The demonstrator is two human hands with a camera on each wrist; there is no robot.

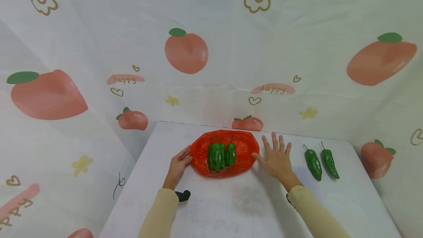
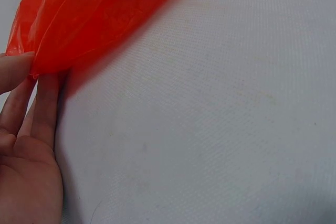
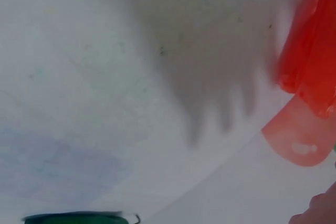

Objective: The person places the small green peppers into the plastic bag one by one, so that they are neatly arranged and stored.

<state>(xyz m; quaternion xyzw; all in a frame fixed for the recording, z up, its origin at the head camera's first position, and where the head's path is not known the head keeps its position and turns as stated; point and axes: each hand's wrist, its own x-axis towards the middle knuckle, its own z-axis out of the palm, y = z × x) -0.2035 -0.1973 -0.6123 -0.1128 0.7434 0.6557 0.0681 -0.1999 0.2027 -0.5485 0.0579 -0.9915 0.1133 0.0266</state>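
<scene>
The red bag (image 1: 246, 151) lies on the bench (image 1: 231, 208), green peppers (image 1: 217, 156) bunched inside. The left hand (image 1: 178, 163) pinches its left rim; at its right, the right hand (image 1: 277, 160) has fingers spread, gripping nothing. A one-sided tug might tear the bag or tip the peppers.

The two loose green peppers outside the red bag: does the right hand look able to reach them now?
Probably yes. The right hand is spread and seems to hold nothing; only bare table separates it from the nearer pepper, and the farther one lies just beyond.
</scene>
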